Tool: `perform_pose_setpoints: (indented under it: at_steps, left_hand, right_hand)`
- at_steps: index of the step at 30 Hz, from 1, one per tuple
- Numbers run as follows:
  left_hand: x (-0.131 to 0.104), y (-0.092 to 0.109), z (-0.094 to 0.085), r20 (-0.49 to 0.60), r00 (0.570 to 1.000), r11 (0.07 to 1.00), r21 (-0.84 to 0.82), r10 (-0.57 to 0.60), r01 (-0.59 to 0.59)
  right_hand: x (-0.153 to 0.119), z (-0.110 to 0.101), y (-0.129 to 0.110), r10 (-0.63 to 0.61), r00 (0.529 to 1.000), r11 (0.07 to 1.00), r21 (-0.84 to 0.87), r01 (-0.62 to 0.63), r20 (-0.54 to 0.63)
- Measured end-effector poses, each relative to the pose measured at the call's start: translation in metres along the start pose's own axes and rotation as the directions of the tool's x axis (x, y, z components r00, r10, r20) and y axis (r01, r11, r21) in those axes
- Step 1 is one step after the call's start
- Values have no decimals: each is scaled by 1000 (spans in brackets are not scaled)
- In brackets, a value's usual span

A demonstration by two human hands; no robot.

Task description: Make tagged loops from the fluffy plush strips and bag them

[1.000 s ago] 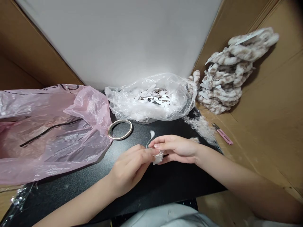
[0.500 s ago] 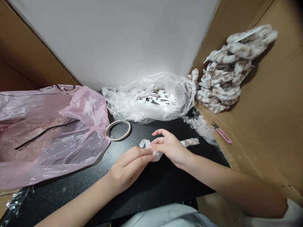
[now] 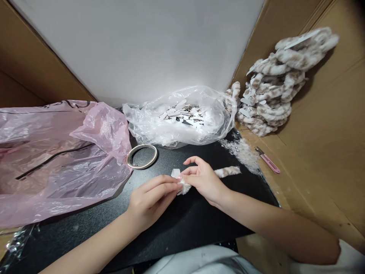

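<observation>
Head view: fluffy brown-and-white strip [image 3: 227,172], seemingly in both hands' [image 3: 149,198] [image 3: 208,183] narrow grip.

back: pale grey panel [image 3: 171,45] | sides: brown cardboard walls [image 3: 31,53] | black speckled table [image 3: 91,224], brighter at left

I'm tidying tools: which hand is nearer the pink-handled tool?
Right. The right hand is left of the pink-handled tool, apart from it; the left hand is farther left.
</observation>
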State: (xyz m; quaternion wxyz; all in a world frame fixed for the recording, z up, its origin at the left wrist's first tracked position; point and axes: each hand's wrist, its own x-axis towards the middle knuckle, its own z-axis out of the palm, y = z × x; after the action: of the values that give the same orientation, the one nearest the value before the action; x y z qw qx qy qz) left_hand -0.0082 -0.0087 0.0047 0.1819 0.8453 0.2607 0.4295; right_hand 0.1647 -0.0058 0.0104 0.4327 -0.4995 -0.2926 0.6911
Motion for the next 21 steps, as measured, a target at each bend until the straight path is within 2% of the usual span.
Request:
perform_pose_setpoints:
  at_steps: [7,11,16,20,21]
  left_hand:
    - [-4,-7,-1,111,985,990,38,131,-136]
    - [-4,-13,-1,159,974,981,87,158,-174]
    - [-2,-13,-1,156,979,988,64,127,-138]
    - [-3,-11,3,150,984,995,-41,93,-88]
    - [-4,-11,5,154,984,994,-61,94,-86]
  right_hand:
    - [-5,-4,1,57,998,998,26,-57,3]
    - [-10,-7,-3,112,994,993,43,-112,-10]
    - [-12,-9,-6,157,988,986,51,-157,6]
    - [-6,-11,-7,346,934,932,85,-353,86]
    - [-4,-12,-7,362,927,925,81,-370,95]
